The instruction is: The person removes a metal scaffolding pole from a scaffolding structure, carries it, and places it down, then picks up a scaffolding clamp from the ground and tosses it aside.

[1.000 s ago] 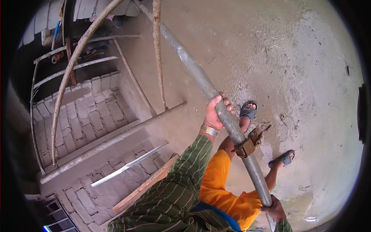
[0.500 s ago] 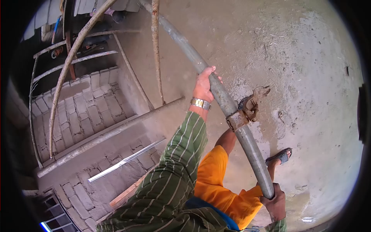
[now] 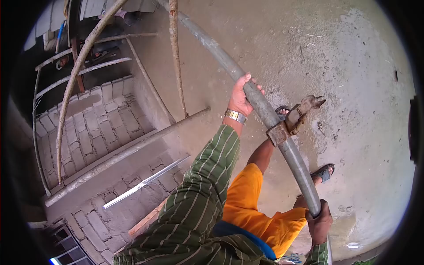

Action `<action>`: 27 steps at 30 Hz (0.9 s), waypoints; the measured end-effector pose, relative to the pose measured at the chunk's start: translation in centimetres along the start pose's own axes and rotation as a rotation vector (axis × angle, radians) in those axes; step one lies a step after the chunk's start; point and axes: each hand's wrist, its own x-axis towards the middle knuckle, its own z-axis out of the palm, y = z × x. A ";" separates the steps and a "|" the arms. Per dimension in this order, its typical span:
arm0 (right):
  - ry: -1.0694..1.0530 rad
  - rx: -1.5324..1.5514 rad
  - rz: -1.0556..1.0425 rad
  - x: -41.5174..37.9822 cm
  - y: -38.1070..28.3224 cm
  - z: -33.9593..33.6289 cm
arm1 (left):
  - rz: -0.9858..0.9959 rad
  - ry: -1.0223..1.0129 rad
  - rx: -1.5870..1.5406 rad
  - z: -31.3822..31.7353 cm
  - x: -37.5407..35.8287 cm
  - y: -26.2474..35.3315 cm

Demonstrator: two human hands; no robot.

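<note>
Head view is showing both our hands on a long gray pipe (image 3: 263, 105). Our left hand (image 3: 240, 98) is gripping it above the rusty clamp (image 3: 278, 134), and our right hand (image 3: 319, 224) is closing its grip around it lower down. We are not seeing a gap between either palm and the pipe. So far, the clamp is already going around the pipe, and its loose-looking part (image 3: 309, 104) is sticking out to the side. We cannot tell how tight the clamp is, or if the pipe is ending inside our right hand.

Near the top, a thin stick (image 3: 175, 57) is crossing in front of the pipe, so it may be getting in the way there. We cannot tell if they are touching. Our sandal (image 3: 324, 173) is standing on the wet gray floor (image 3: 362, 110), and our other foot (image 3: 282, 109) is hiding partly behind the clamp. Off to the left, a thick pole (image 3: 128, 154) is lying slantwise beside the bricks (image 3: 104, 126), and a shiny strip (image 3: 148, 181) and a wooden board (image 3: 148, 218) are resting below it.
</note>
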 end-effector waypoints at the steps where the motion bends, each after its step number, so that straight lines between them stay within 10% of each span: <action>1: 0.082 -0.043 -0.023 0.5 -0.3 -0.6 | 0.011 -0.052 -0.042 0.8 0.4 0.5; 7: 0.112 -0.129 -0.051 0.8 0.4 -1.2 | 0.097 0.231 0.343 2.5 1.1 -1.6; 12: 0.062 -0.050 -0.175 0.2 1.8 -2.5 | 0.026 -0.074 -0.020 0.1 1.0 -2.9; 15: -0.399 0.301 0.124 1.6 1.8 -5.1 | 0.039 -0.139 -0.123 -1.2 -0.2 -3.7; 23: -0.751 0.701 0.232 5.6 5.2 -0.3 | -0.016 -0.118 -0.059 -3.2 0.7 -5.5; 27: -0.420 0.342 0.020 1.9 2.0 -1.2 | 0.016 -0.458 -0.329 -3.8 -0.5 -5.6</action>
